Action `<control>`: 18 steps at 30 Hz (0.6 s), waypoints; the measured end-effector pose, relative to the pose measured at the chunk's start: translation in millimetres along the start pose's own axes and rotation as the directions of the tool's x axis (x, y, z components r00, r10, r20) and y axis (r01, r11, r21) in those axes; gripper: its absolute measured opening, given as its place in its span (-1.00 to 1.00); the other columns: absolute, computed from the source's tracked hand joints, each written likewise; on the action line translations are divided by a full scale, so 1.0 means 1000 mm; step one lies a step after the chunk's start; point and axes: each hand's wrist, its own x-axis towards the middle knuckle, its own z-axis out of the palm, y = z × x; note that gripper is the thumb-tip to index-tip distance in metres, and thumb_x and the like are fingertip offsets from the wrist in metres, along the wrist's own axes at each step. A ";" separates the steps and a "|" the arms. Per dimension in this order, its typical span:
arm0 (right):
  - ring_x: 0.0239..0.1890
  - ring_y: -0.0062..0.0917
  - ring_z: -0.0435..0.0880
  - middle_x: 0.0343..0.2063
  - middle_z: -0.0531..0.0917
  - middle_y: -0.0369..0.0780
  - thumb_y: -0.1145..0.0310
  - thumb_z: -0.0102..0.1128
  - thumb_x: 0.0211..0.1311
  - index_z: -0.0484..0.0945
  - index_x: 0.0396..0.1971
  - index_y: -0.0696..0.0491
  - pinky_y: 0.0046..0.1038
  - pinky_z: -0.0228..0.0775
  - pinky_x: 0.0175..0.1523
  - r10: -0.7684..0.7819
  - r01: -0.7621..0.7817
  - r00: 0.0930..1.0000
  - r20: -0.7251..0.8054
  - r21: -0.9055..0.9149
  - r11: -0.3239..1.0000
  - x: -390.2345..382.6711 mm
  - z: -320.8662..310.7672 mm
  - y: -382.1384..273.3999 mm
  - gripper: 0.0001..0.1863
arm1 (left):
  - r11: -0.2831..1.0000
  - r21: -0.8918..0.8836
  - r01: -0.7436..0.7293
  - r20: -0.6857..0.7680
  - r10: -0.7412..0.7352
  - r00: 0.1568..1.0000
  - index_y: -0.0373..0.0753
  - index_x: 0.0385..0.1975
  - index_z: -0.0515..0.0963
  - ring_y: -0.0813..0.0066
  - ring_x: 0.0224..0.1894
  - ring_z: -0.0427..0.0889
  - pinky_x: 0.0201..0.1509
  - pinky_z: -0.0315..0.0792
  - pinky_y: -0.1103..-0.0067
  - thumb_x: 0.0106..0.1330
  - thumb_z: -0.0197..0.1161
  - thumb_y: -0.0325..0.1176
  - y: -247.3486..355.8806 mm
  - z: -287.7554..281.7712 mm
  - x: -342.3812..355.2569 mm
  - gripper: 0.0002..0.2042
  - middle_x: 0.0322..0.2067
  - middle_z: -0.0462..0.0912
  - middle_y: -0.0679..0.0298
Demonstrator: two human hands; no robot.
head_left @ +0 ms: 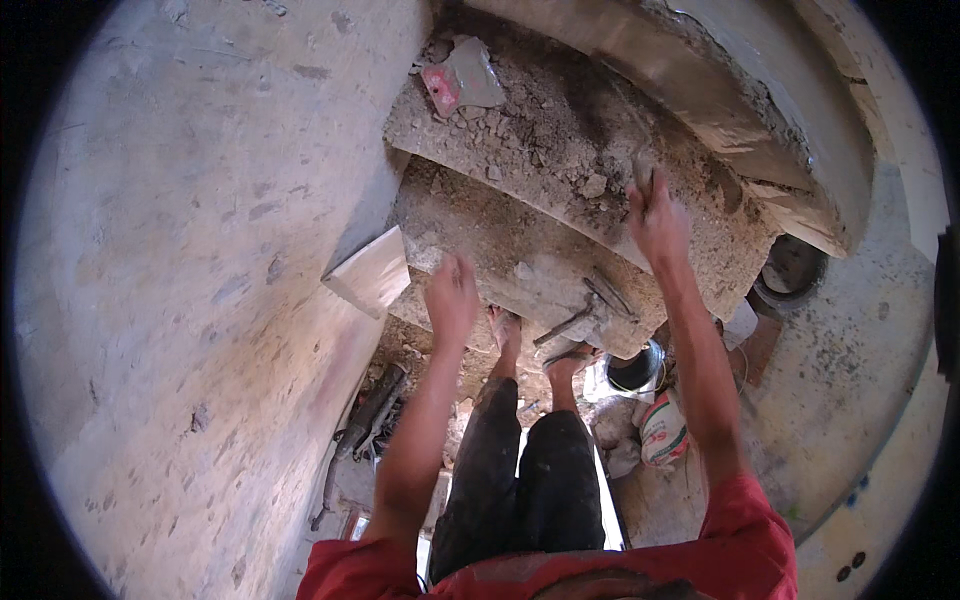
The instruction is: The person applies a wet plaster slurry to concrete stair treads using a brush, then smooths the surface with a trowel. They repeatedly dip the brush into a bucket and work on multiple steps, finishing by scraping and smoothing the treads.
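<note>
My right hand is raised over the rubble-covered upper step, at the right. Its fingers are curled round a thin greyish thing that blurs into the rubble behind it, so its kind cannot be made out. My left hand hangs above the lower step, its fingers bent and smeared by motion. Just left of it a pale square tile leans against the wall. On the lower step, between my hands, lie a dark bar-like tool and another thin dark tool.
A broken slab with a red patch lies on the upper step. Wall rises at the left; a curved concrete edge bounds the right. Beside the steps stand a black bucket, a printed sack and a dark round container.
</note>
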 end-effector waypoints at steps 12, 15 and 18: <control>-0.28 0.18 0.72 -0.39 0.74 0.10 0.03 0.06 0.51 0.41 0.21 0.11 0.07 0.55 -0.18 -0.122 0.123 0.992 0.015 -0.104 0.987 0.049 -0.003 -0.004 -0.49 | 0.996 -0.015 0.082 -0.110 -0.083 0.990 -0.14 -0.14 0.79 -0.03 0.01 0.76 0.13 0.59 0.25 0.35 0.37 -0.06 0.109 -0.026 0.267 -0.69 -0.12 0.80 0.00; -0.30 0.18 0.72 -0.38 0.74 0.09 -0.01 0.06 0.52 0.37 0.22 0.13 0.09 0.54 -0.20 -0.214 0.208 0.968 0.129 0.056 0.977 0.058 0.007 -0.005 -0.45 | 0.983 -0.171 0.066 -0.059 -0.077 0.995 -0.14 -0.18 0.81 -0.05 -0.05 0.77 0.07 0.59 0.26 0.34 0.36 -0.10 0.109 -0.024 0.273 -0.73 -0.14 0.80 0.00; -0.31 0.17 0.72 -0.42 0.73 0.09 -0.02 0.05 0.52 0.36 0.23 0.13 0.11 0.53 -0.19 -0.152 0.176 0.932 0.328 -0.045 0.983 0.036 0.009 -0.003 -0.44 | 0.943 -0.329 0.046 -0.058 -0.068 0.996 -0.21 -0.18 0.79 -0.06 -0.14 0.76 -0.03 0.57 0.27 0.36 0.32 -0.14 0.109 -0.045 0.245 -0.72 -0.19 0.80 -0.02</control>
